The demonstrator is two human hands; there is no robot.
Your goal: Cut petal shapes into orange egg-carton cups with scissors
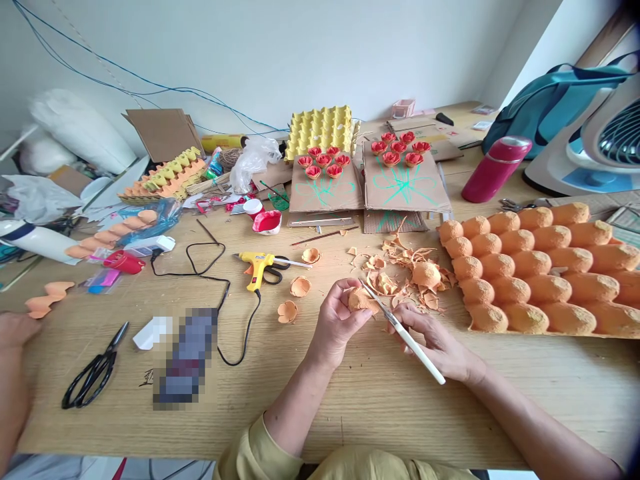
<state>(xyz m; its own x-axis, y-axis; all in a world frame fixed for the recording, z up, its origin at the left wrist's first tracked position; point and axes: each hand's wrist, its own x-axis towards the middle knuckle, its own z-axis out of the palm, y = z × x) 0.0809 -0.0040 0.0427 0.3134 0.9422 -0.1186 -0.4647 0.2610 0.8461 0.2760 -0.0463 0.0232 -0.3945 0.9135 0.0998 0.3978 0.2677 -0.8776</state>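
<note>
My left hand [333,327] is closed around a cut orange egg-carton cup [358,300], pinching it between thumb and fingers. In my right hand [440,343] is a pair of white-handled scissors [414,348], its blades lying against the cup's right edge. Just beyond both hands, torn orange carton scraps [385,283] and another loose cup [425,275] lie in a heap. Left of my left hand are several petal-cut cups, one of them a small flower-shaped cup [287,312].
A large orange egg tray [530,280] lies at the right, below a pink flask [497,170] and a fan [590,140]. Cardboard pieces with red flowers [407,183] stand behind. To the left are a yellow glue gun [257,267], black scissors [95,373] and another person's arm [13,380].
</note>
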